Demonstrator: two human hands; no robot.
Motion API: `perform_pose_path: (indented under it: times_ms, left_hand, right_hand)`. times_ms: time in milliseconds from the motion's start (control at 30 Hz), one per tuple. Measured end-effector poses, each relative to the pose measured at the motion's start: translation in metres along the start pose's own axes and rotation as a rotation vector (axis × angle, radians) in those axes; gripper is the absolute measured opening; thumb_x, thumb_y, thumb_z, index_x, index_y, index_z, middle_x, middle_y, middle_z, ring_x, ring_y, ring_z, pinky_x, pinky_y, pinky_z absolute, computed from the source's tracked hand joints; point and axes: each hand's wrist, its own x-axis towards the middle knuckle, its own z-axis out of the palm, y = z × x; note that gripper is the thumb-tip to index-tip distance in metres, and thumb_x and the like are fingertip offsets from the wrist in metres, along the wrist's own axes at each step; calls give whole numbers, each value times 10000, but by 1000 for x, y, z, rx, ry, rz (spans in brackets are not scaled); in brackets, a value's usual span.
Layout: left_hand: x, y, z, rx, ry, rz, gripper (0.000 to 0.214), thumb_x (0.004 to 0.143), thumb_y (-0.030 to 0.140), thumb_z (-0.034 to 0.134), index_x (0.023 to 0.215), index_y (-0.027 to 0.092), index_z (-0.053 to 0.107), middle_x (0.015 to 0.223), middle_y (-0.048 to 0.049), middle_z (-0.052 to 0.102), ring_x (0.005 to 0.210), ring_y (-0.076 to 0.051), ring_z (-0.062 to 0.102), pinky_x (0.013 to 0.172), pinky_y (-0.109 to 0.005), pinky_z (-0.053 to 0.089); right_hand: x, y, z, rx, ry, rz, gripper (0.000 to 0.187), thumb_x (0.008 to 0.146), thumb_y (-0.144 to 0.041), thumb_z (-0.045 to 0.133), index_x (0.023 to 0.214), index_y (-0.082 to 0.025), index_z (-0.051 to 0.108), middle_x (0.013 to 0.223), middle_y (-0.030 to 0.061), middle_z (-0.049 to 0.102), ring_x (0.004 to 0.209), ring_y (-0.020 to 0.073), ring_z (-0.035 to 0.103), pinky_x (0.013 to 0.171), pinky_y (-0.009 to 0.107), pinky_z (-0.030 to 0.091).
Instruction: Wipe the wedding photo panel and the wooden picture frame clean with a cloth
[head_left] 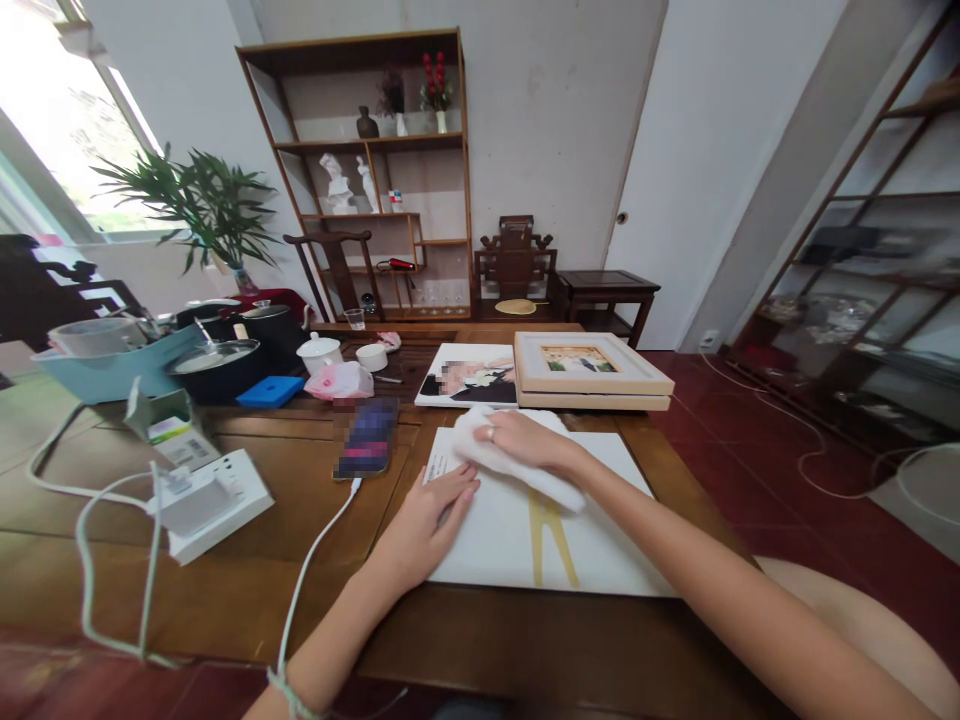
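From my remote seat, L to R: far L on the brown table (240, 600), a blue tub (120, 387) beside a lidded black pan (214, 378); nearer, a white box (225, 515). Next, a phone (367, 435) w/ its white cable (319, 550) running near. My L hand (431, 520) rests on the L part of a white board (607, 545), fingers close tog., thumb apart. Right of it, a white cloth (551, 482) lies bunched on the board's far half, beyond a tan mark (537, 545); my R hand (521, 437), wearing a ring, bends over it, touching; can't tell if it's pinching. Far side: a photo panel (487, 385), then a pale frame (630, 375) at R.
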Motion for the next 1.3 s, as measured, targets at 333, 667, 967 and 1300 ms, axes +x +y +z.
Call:
perform_pose_path:
  times_ms: [333, 667, 967, 1300]
  left_hand:
    - [0, 3, -3, 13, 16, 25, 301, 917, 289, 375, 1049, 230, 639, 1102, -45, 667, 1014, -223, 605, 973, -398, 386]
    - [-1, -4, 2, -23, 18, -14, 312, 907, 295, 391, 1107, 223, 619, 1231, -62, 590, 1211, -241, 481, 1055, -517, 279]
    - [-2, -4, 2, 6, 42, 0, 292, 904, 278, 399, 1100, 226, 609, 1221, -65, 599, 1196, -225, 497, 1064, -510, 260]
    - [-1, -2, 2, -4, 33, -3, 286, 895, 280, 415, 1084, 219, 620, 1229, -72, 593, 1200, -233, 493, 1052, -505, 291]
  right_hand:
    - [19, -11, 9, 36, -57, -73, 253, 835, -334, 381, 760, -166, 556, 905, 86, 648, 789, 219, 558, 685, 309, 395]
    - [-69, 63, -38, 24, 105, 227, 358, 874, -325, 288, 789, -146, 586, 904, 95, 660, 833, 248, 588, 740, 347, 416]
    - [-126, 60, -14, -181, 96, 185, 339, 845, -476, 432, 741, -183, 567, 1331, 151, 466, 1330, 320, 208, 1031, 479, 268]
    - [-206, 19, 3, -213, -31, 37, 124, 772, -241, 527, 650, -252, 507, 1411, -29, 369, 1347, 252, 166, 1119, 474, 181]
